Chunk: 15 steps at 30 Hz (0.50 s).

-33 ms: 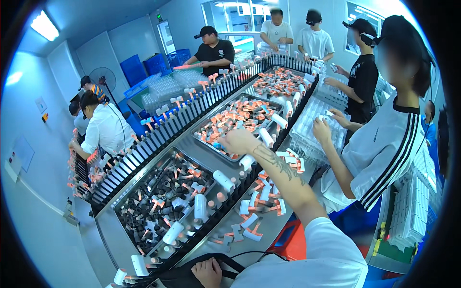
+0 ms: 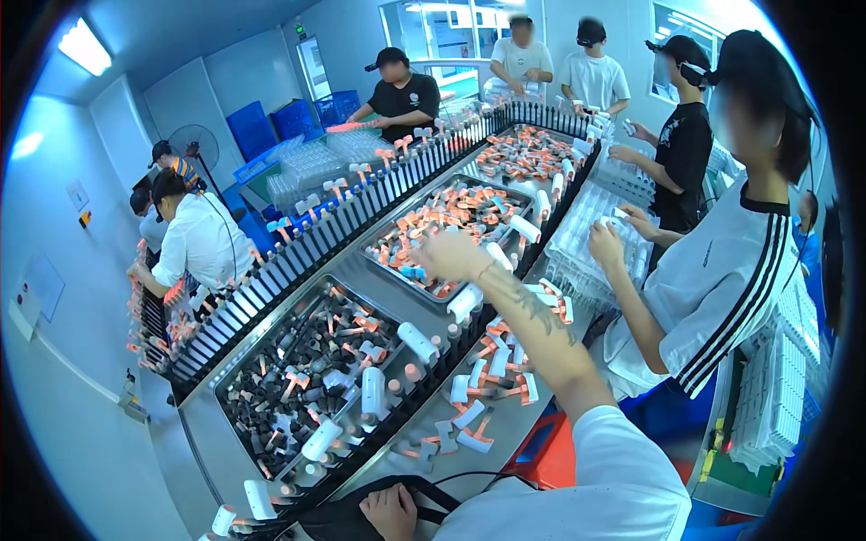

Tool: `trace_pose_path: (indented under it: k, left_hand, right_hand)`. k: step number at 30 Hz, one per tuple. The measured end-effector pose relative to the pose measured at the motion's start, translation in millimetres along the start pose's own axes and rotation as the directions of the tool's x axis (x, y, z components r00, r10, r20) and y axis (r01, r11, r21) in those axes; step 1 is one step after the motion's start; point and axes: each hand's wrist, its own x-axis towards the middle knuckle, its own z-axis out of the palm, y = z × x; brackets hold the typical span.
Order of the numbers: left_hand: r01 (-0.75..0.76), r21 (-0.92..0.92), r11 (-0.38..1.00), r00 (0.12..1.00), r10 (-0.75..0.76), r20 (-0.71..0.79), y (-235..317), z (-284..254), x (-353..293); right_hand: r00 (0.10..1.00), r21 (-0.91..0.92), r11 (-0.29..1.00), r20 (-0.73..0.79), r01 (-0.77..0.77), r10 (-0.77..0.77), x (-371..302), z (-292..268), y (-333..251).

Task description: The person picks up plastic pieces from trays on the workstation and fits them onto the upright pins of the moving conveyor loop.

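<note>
My right hand (image 2: 456, 257) reaches over the middle metal tray (image 2: 365, 248), which is heaped with small orange, white and grey plastic pieces (image 2: 456, 209). Its fingers curl down among the pieces, next to a blue one (image 2: 412, 272); they are smeared, and whether they grip anything is unclear. Near the lower edge, my left hand (image 2: 392, 512) rests with curled fingers against a black bag-like item (image 2: 338, 516). Anything inside those fingers is hidden.
A nearer tray (image 2: 225, 406) holds black and grey pieces. Black slotted racks (image 2: 298, 257) flank the trays, bearing upright pieces. Loose T-shaped pieces (image 2: 469, 413) lie on the metal table. A co-worker (image 2: 713, 261) stands close at right beside stacked clear trays (image 2: 586, 230); several others work around.
My right hand has risen very slightly over the middle tray. My left hand has stayed in place.
</note>
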Motion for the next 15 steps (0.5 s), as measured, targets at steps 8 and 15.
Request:
trace_pose_path:
  k: [8, 15]
  left_hand:
    - [-0.002, -0.014, 1.000, 1.000, 0.002, -0.003, -6.8, 1.6, -3.7]
    - [-0.016, -0.039, 0.999, 1.000, 0.016, -0.021, -0.2, -2.7, -0.7]
  right_hand:
    - [0.975, -0.108, 0.970, 0.008, -0.218, 0.221, -14.0, 37.4, 43.2]
    - [0.977, -0.079, 0.986, -0.164, -0.147, 0.133, -27.5, 82.7, -6.6]
